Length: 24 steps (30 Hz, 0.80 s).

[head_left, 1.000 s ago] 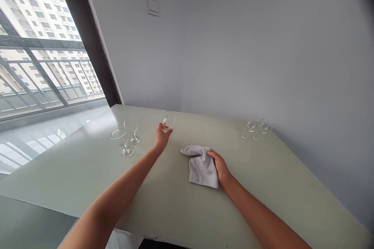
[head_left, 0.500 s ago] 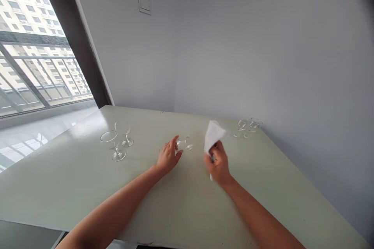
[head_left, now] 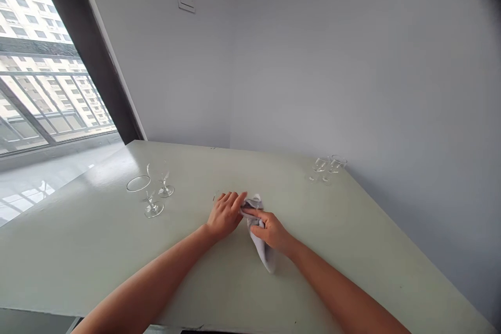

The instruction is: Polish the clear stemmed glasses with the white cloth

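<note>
My left hand (head_left: 225, 216) is closed over a clear stemmed glass (head_left: 216, 196) near the middle of the table. Most of that glass is hidden; a faint edge shows beyond the fingers. My right hand (head_left: 274, 231) grips a white cloth (head_left: 263, 251) and presses it around the glass's right end, right beside my left fingertips. One end of the cloth hangs toward me. To the left stand two stemmed glasses, a nearer one (head_left: 154, 209) and one slightly behind it (head_left: 166, 190).
Pale green table (head_left: 219, 292) spreads under both arms. Two small clear glasses (head_left: 321, 165) (head_left: 336, 165) stand close together at the back right, near the grey wall (head_left: 352, 62). A window (head_left: 47, 88) with railings lies at the left.
My right hand has brought the cloth left and down onto the glass under my left hand. My left hand stays in nearly the same place. The view has shifted slightly.
</note>
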### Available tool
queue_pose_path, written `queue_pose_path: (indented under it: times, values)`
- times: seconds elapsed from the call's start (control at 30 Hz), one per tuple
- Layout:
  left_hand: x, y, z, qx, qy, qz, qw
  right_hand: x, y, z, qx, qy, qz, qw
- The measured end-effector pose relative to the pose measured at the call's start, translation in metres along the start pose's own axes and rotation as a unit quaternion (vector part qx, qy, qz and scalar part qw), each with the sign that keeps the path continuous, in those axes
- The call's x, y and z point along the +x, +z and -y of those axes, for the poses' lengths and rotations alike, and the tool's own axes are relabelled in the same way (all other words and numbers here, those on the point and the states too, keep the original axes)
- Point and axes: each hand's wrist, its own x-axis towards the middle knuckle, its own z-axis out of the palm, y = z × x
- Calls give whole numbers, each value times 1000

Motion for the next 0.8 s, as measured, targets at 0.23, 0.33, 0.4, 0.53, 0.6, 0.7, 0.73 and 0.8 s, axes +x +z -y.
queue_pose_path:
  times: [0.23,0.33,0.4,0.53,0.6,0.7,0.73,0.8]
  values:
    - [5,-3,-5,28,30,0,999,9,2,-9,220,104,-47,969]
    - [8,-8,-1,28,49,-13,998,8,-5,0,328,116,-30,937]
    - [9,-14,4,4,50,7,999,3,-11,5,305,97,23,947]
    - [11,-30,15,-102,11,94,990,-3,-17,5,95,34,70,992]
    - [13,-39,15,-180,-11,193,964,-2,-16,0,26,-6,68,997]
    - [17,-49,6,-220,-41,281,933,3,-15,-9,47,-12,67,997]
    - [18,-51,1,-195,-47,254,946,5,-15,-11,83,2,52,995]
    - [19,-53,-8,-115,-40,146,982,8,-17,-14,173,31,5,984]
